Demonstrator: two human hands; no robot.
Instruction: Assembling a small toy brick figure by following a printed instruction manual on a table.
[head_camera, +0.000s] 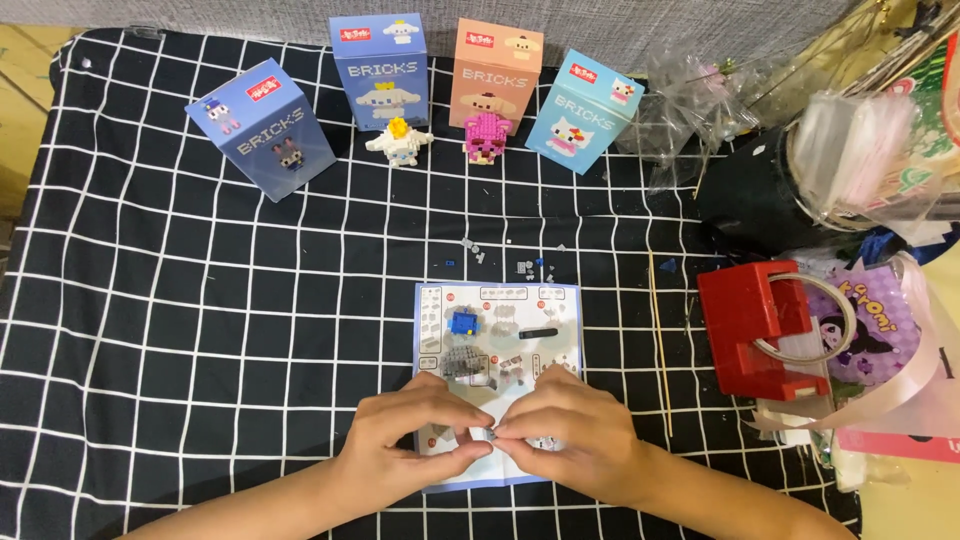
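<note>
Tiny brick (489, 434), both hands pinching it over the sheet (500, 330).
Light, stiff, easily dropped; your left hand (420, 425) and right hand (570, 430) should pinch its sides.

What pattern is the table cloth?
The cloth is black with a white grid of squares, shown in the head view.
</note>
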